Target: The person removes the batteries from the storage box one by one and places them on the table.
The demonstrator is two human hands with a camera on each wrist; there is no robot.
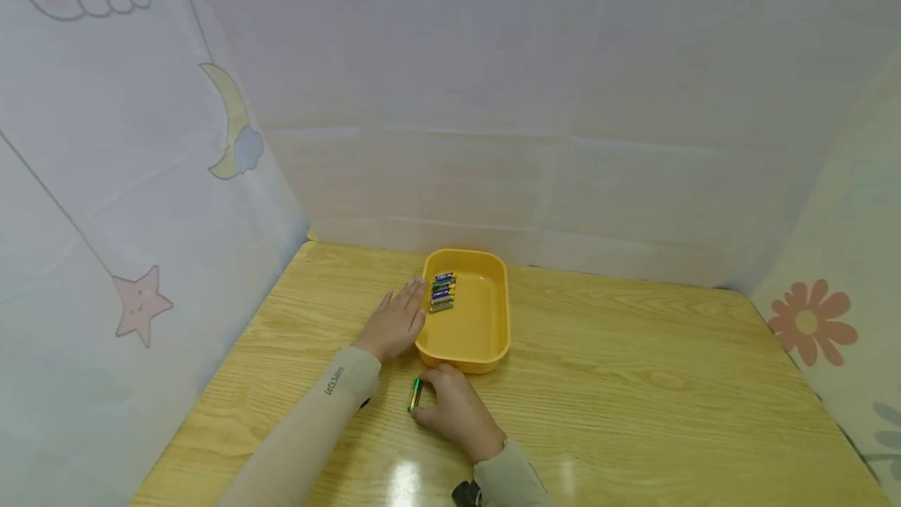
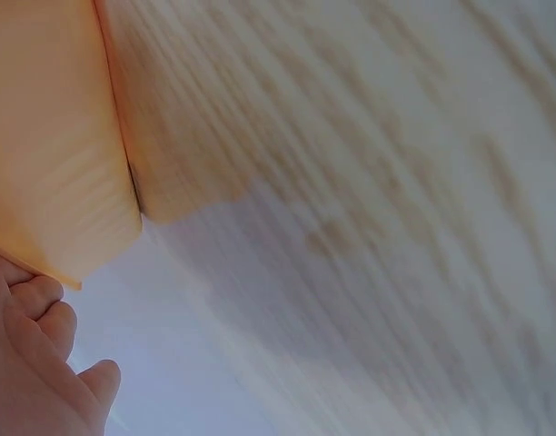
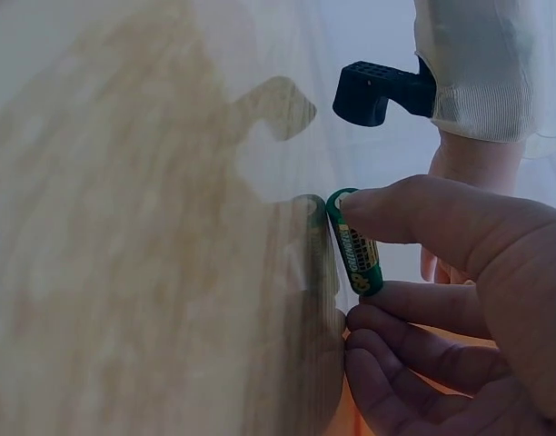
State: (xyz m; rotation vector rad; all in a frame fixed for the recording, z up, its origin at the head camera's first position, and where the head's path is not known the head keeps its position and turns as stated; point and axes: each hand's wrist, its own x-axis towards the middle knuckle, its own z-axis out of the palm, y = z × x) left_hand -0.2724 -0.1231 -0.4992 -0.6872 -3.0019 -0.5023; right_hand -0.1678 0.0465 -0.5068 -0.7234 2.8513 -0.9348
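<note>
A green battery (image 3: 355, 241) is pinched end to end between the thumb and forefinger of my right hand (image 1: 457, 411), close to the table in front of the yellow tray (image 1: 486, 364). My left hand (image 1: 396, 325) rests with its fingers extended along the tray's left rim; in the left wrist view its fingers (image 2: 58, 325) touch that rim. Inside the tray, several batteries (image 1: 443, 293) lie side by side in a row against the left wall. Some are dark blue and yellow, others greenish.
The wooden table (image 1: 633, 382) extends to both sides of the tray. Behind it hangs a pale sheet (image 1: 493, 100), with printed curtains at left and right. A black wrist camera (image 3: 373, 94) juts out from the left sleeve.
</note>
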